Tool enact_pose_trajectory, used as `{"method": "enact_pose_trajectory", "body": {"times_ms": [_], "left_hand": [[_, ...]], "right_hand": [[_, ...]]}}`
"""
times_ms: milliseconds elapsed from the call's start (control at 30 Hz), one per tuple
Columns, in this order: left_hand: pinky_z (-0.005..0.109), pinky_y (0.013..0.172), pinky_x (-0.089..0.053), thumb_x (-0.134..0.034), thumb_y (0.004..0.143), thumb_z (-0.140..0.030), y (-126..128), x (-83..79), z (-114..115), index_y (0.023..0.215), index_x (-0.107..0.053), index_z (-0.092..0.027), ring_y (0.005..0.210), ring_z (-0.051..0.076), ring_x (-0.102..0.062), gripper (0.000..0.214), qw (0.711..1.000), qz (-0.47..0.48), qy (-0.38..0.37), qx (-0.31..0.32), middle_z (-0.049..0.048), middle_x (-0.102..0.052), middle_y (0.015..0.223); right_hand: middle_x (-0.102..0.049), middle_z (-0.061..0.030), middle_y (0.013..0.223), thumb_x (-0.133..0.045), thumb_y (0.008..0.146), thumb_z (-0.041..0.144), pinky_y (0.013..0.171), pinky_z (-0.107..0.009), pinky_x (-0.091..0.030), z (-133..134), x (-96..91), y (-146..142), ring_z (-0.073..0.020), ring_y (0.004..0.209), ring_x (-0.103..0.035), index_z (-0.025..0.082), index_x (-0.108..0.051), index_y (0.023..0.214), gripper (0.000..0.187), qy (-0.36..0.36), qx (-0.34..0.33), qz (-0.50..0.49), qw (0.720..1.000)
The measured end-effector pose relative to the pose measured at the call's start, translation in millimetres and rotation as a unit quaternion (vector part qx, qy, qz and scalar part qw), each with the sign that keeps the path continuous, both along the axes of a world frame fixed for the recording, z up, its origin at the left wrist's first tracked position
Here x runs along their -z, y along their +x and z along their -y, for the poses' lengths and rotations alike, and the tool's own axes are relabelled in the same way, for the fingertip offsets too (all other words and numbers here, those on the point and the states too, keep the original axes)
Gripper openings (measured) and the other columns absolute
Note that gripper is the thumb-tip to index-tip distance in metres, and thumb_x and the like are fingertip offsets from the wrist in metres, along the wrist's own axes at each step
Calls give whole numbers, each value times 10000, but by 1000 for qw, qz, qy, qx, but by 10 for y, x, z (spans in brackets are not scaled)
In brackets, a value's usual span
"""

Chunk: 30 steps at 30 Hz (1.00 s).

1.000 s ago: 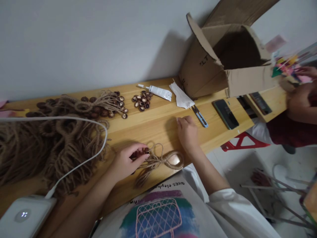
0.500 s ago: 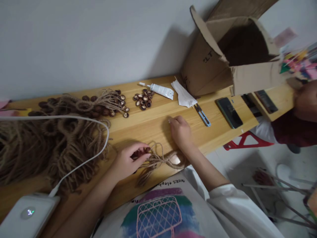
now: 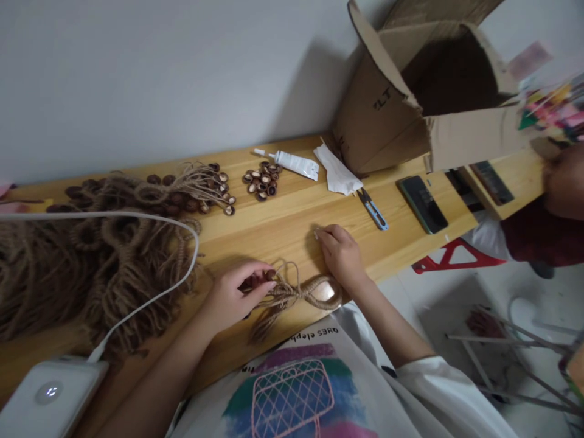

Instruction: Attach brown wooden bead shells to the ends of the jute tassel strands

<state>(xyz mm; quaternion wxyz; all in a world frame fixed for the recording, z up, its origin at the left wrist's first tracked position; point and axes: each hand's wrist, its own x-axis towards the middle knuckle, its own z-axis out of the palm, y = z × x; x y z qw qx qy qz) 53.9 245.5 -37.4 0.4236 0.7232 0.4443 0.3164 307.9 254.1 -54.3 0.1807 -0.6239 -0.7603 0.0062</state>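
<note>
My left hand (image 3: 232,295) pinches the strands of a jute cord piece (image 3: 292,294) at the near edge of the wooden bench (image 3: 283,225), with small brown beads under its fingertips. The cord piece ends in a wrapped loop (image 3: 325,293) to the right. My right hand (image 3: 340,252) rests on the bench just above that loop, fingers curled together; whether it holds anything I cannot make out. A small heap of brown beads (image 3: 262,180) lies further back.
A big pile of jute cord pieces (image 3: 95,255) fills the left, crossed by a white cable (image 3: 137,219) from a white power bank (image 3: 45,395). Glue tube (image 3: 292,162), paper scrap (image 3: 337,173), snips (image 3: 373,210), phone (image 3: 422,204), open cardboard box (image 3: 424,91). Another person's hand (image 3: 563,179) at right.
My right hand has slid a little left and nearer to me, closer to the loop. My left hand stays pinched on the cord.
</note>
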Motion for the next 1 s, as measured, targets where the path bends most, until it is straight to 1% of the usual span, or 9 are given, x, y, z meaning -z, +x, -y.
{"method": "enact_pose_trajectory", "body": {"times_ms": [100,233,333,433,533,633,700,867,1000], "left_hand": [[193,625,-512,-643,787,-221,3,-5,2,910,-679,-159,626,96,-600,142,1000,1,6,0,4,-659,706],[215,642,-521,-633,795,-236,5,-4,5,921,-683,-160,629,104,-600,156,1000,-3,0,0,13,-663,717],[220,644,-524,-634,793,-244,6,0,3,922,-689,-160,629,108,-604,163,1000,-4,-3,-3,16,-668,717],[213,635,-521,-635,792,-235,4,9,-1,924,-688,-160,631,108,-606,161,1000,-1,-2,-3,16,-672,723],[206,639,-517,-637,794,-223,0,14,-6,932,-684,-161,633,103,-604,158,1000,1,2,0,12,-669,728],[205,655,-519,-635,793,-211,-2,8,-9,935,-681,-162,643,103,-606,156,1000,1,4,-1,9,-667,728],[209,663,-522,-630,793,-205,-2,-2,-7,929,-681,-166,649,106,-610,151,1000,-1,0,1,9,-667,728],[214,649,-531,-628,791,-225,0,-24,-4,919,-686,-172,644,113,-617,150,1000,-7,-21,-3,15,-673,730],[203,614,-531,-634,782,-238,11,-31,-7,909,-687,-171,630,111,-620,153,999,-3,-35,-6,14,-675,722]], "right_hand": [[-637,-94,915,-383,950,227,762,-271,-468,-7,9,168,-168,823,-559,162,-703,1005,331,12,31,10,999],[-638,-106,898,-393,941,229,754,-280,-474,8,-4,512,-171,820,-563,142,-710,978,331,30,29,18,999],[-639,-106,882,-404,934,228,734,-281,-472,27,-46,645,-170,809,-567,138,-714,954,323,48,42,20,998],[-637,-100,887,-424,939,262,731,-277,-470,34,-107,540,-164,800,-570,147,-714,954,313,49,75,8,996],[-628,-95,893,-417,944,271,714,-263,-450,-5,-131,238,-157,780,-552,154,-709,968,315,14,70,-1,997],[-621,-88,873,-419,934,225,699,-249,-419,-141,-96,-71,-154,756,-525,151,-706,932,297,-28,60,11,998],[-615,-85,872,-428,922,187,690,-241,-401,-282,-62,-197,-150,748,-514,147,-699,934,274,-48,75,16,996],[-590,-111,883,-380,900,118,646,-257,-366,-635,-25,-205,-149,695,-475,127,-675,845,300,-63,161,23,985],[-572,-146,893,-338,844,61,632,-278,-380,-733,2,-85,-144,653,-466,106,-653,780,324,-47,236,3,971]]}}
